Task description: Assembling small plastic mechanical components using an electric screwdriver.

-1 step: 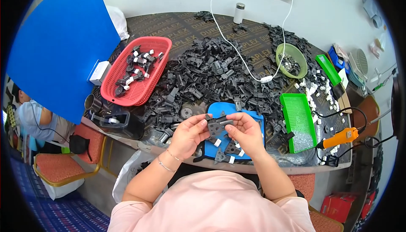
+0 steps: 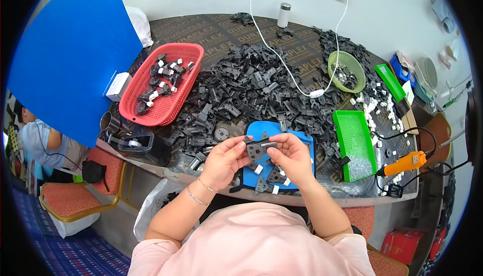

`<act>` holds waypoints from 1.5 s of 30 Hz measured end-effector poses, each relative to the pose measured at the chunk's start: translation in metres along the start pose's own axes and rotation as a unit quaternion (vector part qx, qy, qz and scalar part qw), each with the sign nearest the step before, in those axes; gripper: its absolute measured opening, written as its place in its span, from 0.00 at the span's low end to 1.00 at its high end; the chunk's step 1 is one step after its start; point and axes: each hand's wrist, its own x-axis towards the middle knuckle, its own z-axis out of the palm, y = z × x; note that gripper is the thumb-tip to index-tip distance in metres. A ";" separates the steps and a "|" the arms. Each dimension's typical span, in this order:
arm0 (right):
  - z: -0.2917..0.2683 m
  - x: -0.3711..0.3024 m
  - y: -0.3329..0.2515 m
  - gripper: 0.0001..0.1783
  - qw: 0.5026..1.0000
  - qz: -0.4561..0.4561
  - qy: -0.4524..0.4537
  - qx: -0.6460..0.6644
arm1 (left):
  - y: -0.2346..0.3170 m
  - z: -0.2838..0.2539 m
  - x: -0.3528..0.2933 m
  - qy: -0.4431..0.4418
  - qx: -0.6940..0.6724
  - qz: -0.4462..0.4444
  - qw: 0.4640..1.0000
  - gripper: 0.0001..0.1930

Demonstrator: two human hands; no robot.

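Observation:
Above a blue mat [image 2: 308, 168], my left hand [image 2: 227, 159] and my right hand [image 2: 292, 159] hold one black plastic part [image 2: 258, 149] between them. The part has a flat plate with holes and a darker piece along its top. My left fingertips pinch its left end, while my right thumb and fingers close on its right side. Just below, several black brackets with white blocks lie on the mat, one bracket [image 2: 262, 185] near its front edge. The fingers partly cover the held part, so its joints cannot be made out.
A big heap of black parts [image 2: 241, 82] spreads behind the mat. Left stands a red basket [image 2: 162, 112] with assembled pieces. To the right are a green tray [image 2: 354, 148], an orange electric screwdriver [image 2: 406, 164], white blocks and a pale green bowl [image 2: 359, 82]. A white cable [image 2: 274, 50] crosses the heap.
The black part has turned slightly between my fingers, so its flat plate shows a little more. My hands stay in nearly the same place.

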 end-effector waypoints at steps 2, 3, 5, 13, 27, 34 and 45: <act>-0.002 0.001 0.005 0.13 1.000 -0.002 0.007 0.000 | 0.000 0.002 -0.002 -0.005 0.006 0.003 1.000 0.12; -0.002 0.001 0.008 0.14 1.000 -0.012 0.014 -0.012 | 0.000 0.003 -0.003 -0.009 0.013 0.008 1.000 0.13; -0.003 0.000 0.012 0.14 0.999 -0.023 0.021 -0.024 | 0.001 0.009 -0.007 -0.003 0.017 0.005 1.000 0.13; -0.003 -0.008 0.010 0.12 0.994 0.013 0.018 -0.105 | -0.008 -0.001 -0.012 -0.005 0.156 0.053 0.986 0.15; -0.037 0.012 -0.007 0.23 0.900 0.081 -0.212 -0.373 | -0.025 -0.024 -0.034 0.071 0.204 0.037 0.976 0.12; -0.152 0.154 -0.039 0.15 0.754 -0.032 0.063 -0.653 | -0.006 -0.032 -0.036 0.065 0.204 0.082 0.973 0.14; -0.199 0.238 -0.014 0.17 0.664 0.089 -0.045 -0.741 | 0.003 -0.050 -0.037 0.141 0.207 0.114 0.961 0.12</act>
